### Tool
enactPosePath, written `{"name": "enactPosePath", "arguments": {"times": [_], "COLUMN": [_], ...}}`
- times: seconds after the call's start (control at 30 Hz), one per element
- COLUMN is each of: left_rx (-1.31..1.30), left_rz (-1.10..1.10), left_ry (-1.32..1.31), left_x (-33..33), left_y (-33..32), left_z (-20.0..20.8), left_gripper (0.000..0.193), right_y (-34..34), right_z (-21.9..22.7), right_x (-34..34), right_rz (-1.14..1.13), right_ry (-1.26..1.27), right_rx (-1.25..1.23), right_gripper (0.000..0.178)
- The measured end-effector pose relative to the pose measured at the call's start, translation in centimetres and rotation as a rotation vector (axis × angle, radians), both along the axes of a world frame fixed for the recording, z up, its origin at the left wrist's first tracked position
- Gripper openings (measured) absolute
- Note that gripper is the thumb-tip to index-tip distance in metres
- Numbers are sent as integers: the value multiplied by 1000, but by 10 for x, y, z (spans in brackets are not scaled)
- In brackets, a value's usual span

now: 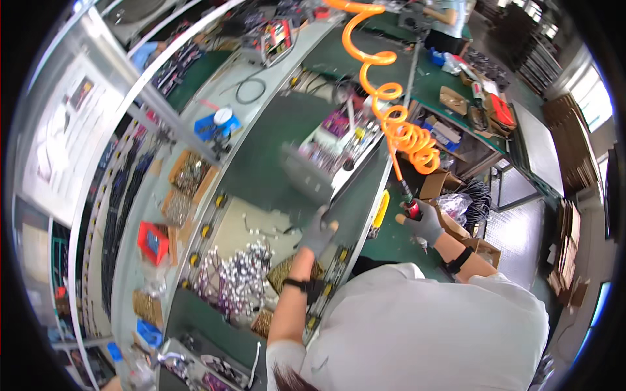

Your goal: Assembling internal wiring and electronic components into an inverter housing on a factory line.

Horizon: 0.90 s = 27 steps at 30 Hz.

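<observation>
My right hand (425,225), in a grey fingerless glove, is closed around a red air tool (412,209) at the end of an orange coiled hose (412,144). What the tool's tip looks like is mostly hidden by the hand. My left hand (317,236), gloved the same way, has its fingers stretched toward the near corner of an open metal equipment case (306,174). Whether the fingertips touch it I cannot tell. Circuit boards and wiring fill the case, and its grey end panel is blurred. Below the left hand lies a pile of small white-ended cable parts (244,274).
The green conveyor line (254,159) runs between rails. Along its left stand cardboard boxes of small parts (189,174), a red bin (152,242) and a blue holder (215,124). To the right are a coil of black cable (475,201) and a green workbench (430,91). A person (450,19) stands at the back.
</observation>
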<state>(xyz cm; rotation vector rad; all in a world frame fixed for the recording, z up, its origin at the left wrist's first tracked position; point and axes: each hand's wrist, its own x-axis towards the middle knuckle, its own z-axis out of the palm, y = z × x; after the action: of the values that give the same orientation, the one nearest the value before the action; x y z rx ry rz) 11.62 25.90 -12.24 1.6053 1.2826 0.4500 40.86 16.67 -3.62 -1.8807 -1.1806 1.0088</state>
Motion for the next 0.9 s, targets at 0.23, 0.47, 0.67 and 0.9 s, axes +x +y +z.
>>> {"name": "enactPosePath", "arguments": {"times": [0.23,0.47,0.67,0.9], "left_rx": [-882,-922,-790,-512], "left_rz": [757,1423,1574,1639], "left_ry": [-701,-796,-744,-589], "left_x": [-5,-94,-141,-147], "left_y": [-29,-157,-255,-248], "left_z": [-53,-78,-88,-95], "left_gripper": [15,33,18,23], "right_y": [7,35,57,71], "right_z": [-16,-65,-77,-74], "right_x": [-13,-27,-61,-88], "right_rz": [228,509,652,826], "right_ry": [-15,103,120,56], "right_rx": [-2,-36,-20,-103], "right_gripper": [38,39,40,39]}}
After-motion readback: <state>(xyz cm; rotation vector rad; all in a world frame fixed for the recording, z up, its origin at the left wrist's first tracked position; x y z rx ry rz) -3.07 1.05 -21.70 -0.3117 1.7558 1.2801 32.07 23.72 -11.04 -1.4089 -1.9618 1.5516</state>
